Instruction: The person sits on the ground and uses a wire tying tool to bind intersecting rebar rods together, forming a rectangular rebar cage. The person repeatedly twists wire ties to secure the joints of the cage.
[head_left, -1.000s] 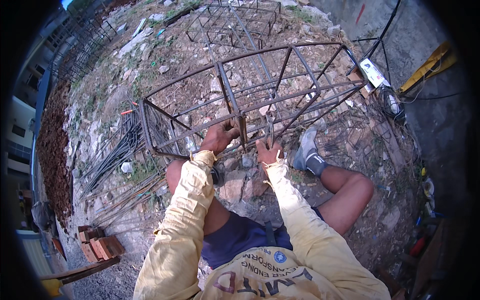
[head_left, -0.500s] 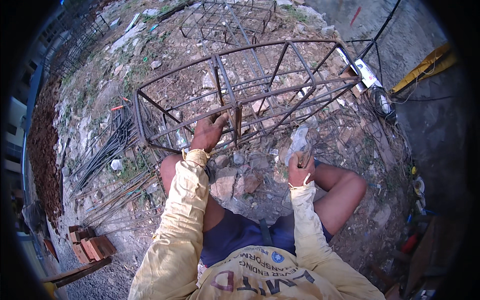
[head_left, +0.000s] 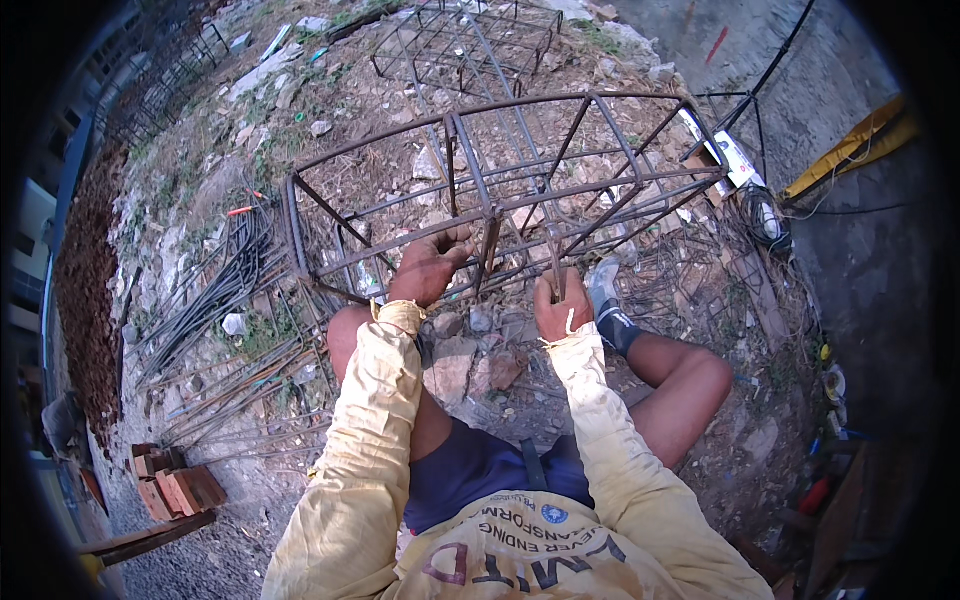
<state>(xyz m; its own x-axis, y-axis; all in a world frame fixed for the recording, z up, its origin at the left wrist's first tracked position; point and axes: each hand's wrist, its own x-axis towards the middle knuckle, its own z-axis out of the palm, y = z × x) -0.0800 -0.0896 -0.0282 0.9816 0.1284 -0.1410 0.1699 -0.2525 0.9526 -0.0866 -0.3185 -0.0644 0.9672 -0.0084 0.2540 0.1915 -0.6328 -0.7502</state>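
A rusty rebar cage (head_left: 560, 185) of long bars and bent stirrups lies raised across the ground in front of me. My left hand (head_left: 430, 268) is closed at its near side, fingertips pinched beside the upright bars of a stirrup (head_left: 490, 240); what they grip is too small to make out. Right of that stirrup, my right hand (head_left: 563, 308) wraps round a slim, pincers-like metal tool (head_left: 556, 258), which points away from me toward the cage's near bars. Whether its tip touches a bar, I cannot tell.
Loose rods and dark bars (head_left: 225, 265) lie to the left, with stacked bricks (head_left: 180, 488) nearer me. Broken stones (head_left: 470, 365) sit between my legs. Another cage (head_left: 465, 50) stands beyond. Coiled cable (head_left: 765, 215) and yellow cloth (head_left: 850, 150) are at the right.
My right hand has moved left and forward, bringing the metal tool up to the cage's near side. My left hand stays by the stirrup. The view has shifted slightly.
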